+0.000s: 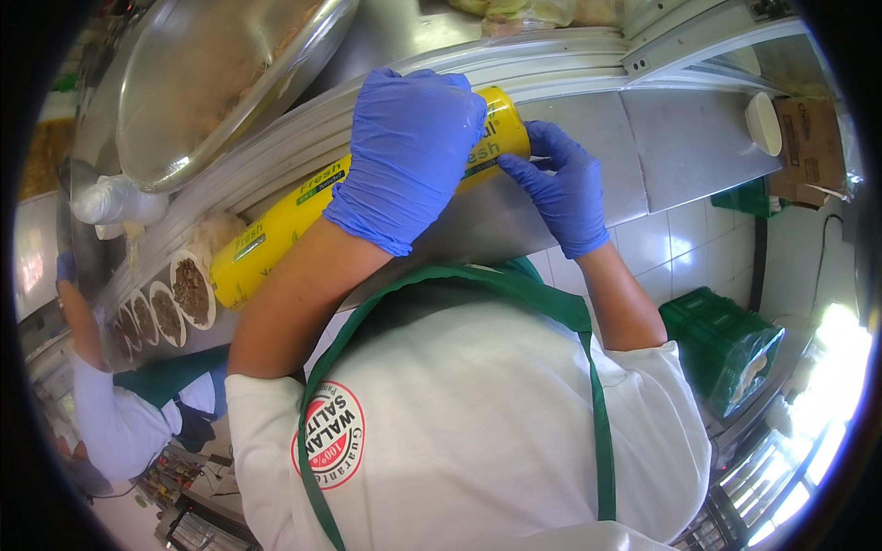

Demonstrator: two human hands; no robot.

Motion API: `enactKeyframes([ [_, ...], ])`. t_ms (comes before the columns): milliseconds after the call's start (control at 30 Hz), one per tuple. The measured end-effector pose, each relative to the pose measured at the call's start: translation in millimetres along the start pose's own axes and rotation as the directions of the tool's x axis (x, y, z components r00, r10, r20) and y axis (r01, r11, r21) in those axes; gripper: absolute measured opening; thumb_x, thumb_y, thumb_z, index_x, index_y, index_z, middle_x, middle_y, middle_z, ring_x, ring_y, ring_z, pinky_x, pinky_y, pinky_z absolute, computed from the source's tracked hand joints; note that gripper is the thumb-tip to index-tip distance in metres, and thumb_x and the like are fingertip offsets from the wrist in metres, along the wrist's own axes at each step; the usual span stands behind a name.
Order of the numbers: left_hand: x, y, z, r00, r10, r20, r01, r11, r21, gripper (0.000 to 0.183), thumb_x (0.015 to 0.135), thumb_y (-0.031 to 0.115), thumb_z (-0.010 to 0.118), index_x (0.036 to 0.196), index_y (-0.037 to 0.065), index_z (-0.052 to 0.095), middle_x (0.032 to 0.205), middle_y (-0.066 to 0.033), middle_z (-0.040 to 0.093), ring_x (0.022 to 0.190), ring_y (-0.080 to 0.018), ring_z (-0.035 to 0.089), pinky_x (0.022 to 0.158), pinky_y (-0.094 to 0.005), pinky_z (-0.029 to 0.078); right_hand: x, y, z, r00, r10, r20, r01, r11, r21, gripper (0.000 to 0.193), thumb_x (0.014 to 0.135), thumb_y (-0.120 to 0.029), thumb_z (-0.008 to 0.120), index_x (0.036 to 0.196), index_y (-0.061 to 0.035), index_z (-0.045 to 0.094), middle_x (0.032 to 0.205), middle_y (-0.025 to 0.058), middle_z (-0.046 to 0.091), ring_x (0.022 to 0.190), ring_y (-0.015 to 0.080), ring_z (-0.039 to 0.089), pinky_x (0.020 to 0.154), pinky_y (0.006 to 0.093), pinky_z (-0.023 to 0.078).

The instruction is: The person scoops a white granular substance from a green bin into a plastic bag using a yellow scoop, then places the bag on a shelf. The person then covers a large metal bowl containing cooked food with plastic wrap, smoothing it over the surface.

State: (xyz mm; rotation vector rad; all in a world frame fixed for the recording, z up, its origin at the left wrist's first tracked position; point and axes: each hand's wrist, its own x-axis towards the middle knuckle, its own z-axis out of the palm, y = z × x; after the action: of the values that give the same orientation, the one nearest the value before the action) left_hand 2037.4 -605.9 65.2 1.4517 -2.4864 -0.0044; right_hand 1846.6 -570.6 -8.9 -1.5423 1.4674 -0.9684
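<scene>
A long yellow printed roll, which looks like plastic wrap, lies slantwise along the steel counter in front of me. My left hand, in a blue glove, is over the roll's right part and covers it. Its fingers curl away at the far side; what they hold, if anything, is hidden. At the roll's right end is my right hand, also gloved in blue. The thumb presses near the roll's lower edge and the fingers bend round the end.
Beyond the roll stands a large shiny metal basin with food in it. White bowls of brown food line the left. At the right are a white container, a cardboard box and a green crate. A co-worker stands left.
</scene>
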Motion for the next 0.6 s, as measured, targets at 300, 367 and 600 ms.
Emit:
enactKeyframes([
  [300, 7, 6, 18, 0.997, 0.071, 0.037, -0.077, 0.982, 0.175, 0.012, 0.08, 0.021, 0.069, 0.088, 0.013, 0.067, 0.078, -0.0065, 0.062, 0.079, -0.025, 0.064, 0.076, -0.0405, 0.044, -1, -1, -1, 1.0, -0.024, 0.008, 0.024, 0.999, -0.045, 0.04, 0.081, -0.029, 0.08, 0.112, -0.0058, 0.069, 0.094, 0.0109, 0.074, 0.082, 0.0217, 0.071, 0.074, 0.0309, 0.055],
  [367, 5, 5, 19, 0.993, 0.102, 0.06, -0.108, 0.988, 0.107, 0.013, 0.08, 0.02, 0.069, 0.09, 0.012, 0.066, 0.079, -0.0065, 0.062, 0.077, -0.0249, 0.064, 0.075, -0.0397, 0.045, -2, 0, 0, 1.0, -0.014, -0.001, 0.014, 0.999, -0.04, 0.04, 0.081, -0.029, 0.081, 0.112, -0.006, 0.069, 0.095, 0.0108, 0.074, 0.083, 0.0216, 0.071, 0.075, 0.0308, 0.055],
  [600, -5, -9, 13, 0.985, -0.171, -0.028, 0.126, 0.818, -0.562, 0.011, 0.085, 0.018, 0.065, 0.089, 0.009, 0.07, 0.081, -0.0125, 0.065, 0.083, -0.0331, 0.065, 0.075, -0.0413, 0.052, -3, -1, 1, 1.0, -0.009, -0.014, 0.009, 1.0, -0.016, 0.042, 0.081, -0.03, 0.081, 0.113, -0.0063, 0.069, 0.097, 0.0095, 0.074, 0.084, 0.0209, 0.071, 0.075, 0.0308, 0.055],
])
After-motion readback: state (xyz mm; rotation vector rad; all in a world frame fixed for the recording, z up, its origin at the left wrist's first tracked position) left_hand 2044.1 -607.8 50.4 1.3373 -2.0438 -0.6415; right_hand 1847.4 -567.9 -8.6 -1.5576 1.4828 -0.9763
